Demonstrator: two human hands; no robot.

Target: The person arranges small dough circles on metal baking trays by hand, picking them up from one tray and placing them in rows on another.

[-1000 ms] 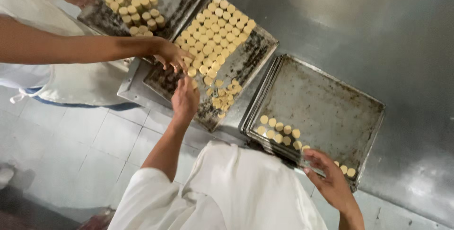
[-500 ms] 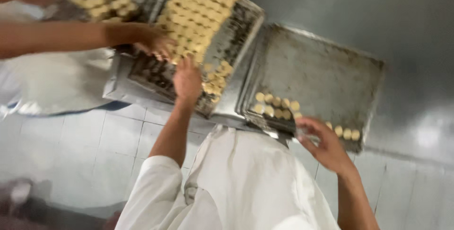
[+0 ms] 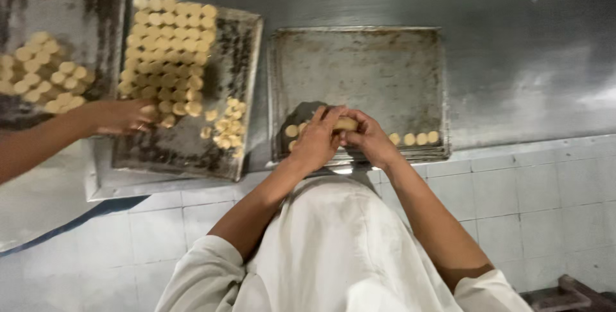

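Both hands now meet over the near edge of the right tray (image 3: 359, 61); one second ago the left hand (image 3: 317, 140) was at the middle tray (image 3: 240, 68) and the right hand (image 3: 371, 137) hung at the right tray's near corner. The hands are together, fingers closed around a short stack of dough discs (image 3: 346, 123) held between them just above the tray's front row. Loose discs (image 3: 420, 138) lie in that row to the right of the hands, and a few more (image 3: 292, 131) to the left. The rest of the right tray is bare metal, leaving open room behind the hands up to the far rim. The tray's near edge sits at the bench (image 3: 513, 42) lip, above the white tiles (image 3: 526, 190). The middle tray holds close rows of discs, with a scattered cluster at its near right. A co-worker's hand (image 3: 122, 116) reaches to that tray's near left. A third tray (image 3: 96, 4) lies far left.
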